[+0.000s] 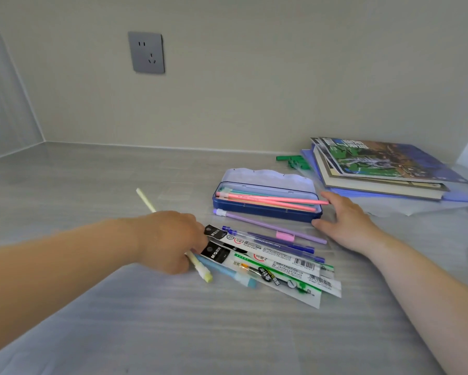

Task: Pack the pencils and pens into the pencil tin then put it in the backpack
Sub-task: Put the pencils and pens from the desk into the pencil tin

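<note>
A blue pencil tin [265, 209] lies open on the grey desk with its pale lid tilted back; pink and teal pencils [270, 199] rest inside, their tips overhanging the right rim. My right hand [343, 220] lies flat against the tin's right end, fingers apart. My left hand [170, 239] is closed around a pale yellow pencil [200, 267], whose far end sticks out behind the hand. Beside it lie a light blue pencil [227, 273], a purple pencil [270, 226], blue pens [278, 246] and packaged pen refills [281, 269]. No backpack is in view.
A stack of books and magazines [384, 169] sits at the back right on purple folders, with green pieces [292, 160] beside it. A wall with a grey power socket [146, 52] stands behind the desk [119, 320].
</note>
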Motion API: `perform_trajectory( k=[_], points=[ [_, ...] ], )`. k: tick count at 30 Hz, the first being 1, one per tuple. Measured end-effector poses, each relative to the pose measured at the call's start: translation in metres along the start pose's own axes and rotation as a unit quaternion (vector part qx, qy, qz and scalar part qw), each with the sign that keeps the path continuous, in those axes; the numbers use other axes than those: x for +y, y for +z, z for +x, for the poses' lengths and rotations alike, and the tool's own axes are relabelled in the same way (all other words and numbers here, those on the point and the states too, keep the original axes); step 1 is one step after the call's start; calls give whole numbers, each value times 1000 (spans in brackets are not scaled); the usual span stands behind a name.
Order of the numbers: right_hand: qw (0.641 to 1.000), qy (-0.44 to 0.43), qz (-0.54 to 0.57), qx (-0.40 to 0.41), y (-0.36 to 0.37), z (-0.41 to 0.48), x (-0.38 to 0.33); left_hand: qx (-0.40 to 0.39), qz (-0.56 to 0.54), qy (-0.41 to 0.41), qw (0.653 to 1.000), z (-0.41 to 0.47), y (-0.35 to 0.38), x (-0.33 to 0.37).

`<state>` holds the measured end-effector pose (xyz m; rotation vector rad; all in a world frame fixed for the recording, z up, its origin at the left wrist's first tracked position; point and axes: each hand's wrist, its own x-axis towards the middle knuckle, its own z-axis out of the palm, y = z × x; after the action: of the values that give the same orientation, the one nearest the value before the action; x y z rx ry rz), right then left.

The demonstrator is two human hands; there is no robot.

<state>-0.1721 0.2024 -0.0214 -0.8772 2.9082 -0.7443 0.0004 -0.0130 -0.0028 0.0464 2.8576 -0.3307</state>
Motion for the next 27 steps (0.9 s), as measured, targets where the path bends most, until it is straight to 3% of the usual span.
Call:
perform_trajectory(
  k=[4, 9, 13, 15, 21, 27],
  points=[
    [1000, -16, -6, 10, 0, 0, 1, -1, -58, -38, 998, -4, 3, 2],
    [988, -104, 27, 111, -9, 0, -4, 19, -148, -66, 987, -11, -10, -8],
    [987, -152, -19, -57, -9, -5, -7, 136, -332, -121, 926, -7, -26, -21],
    [980, -158, -71, -103, -7, -5, -9, 171, -377, -148, 898, 1, -31, -22],
    [964, -171, -189, -75, -4, -6, -17, 221, -465, -215, 830, 24, -47, -10],
    [980, -145, -126, -51, -14, -5, -3, 243, -516, -246, 783, 36, -62, -5]
  ],
)
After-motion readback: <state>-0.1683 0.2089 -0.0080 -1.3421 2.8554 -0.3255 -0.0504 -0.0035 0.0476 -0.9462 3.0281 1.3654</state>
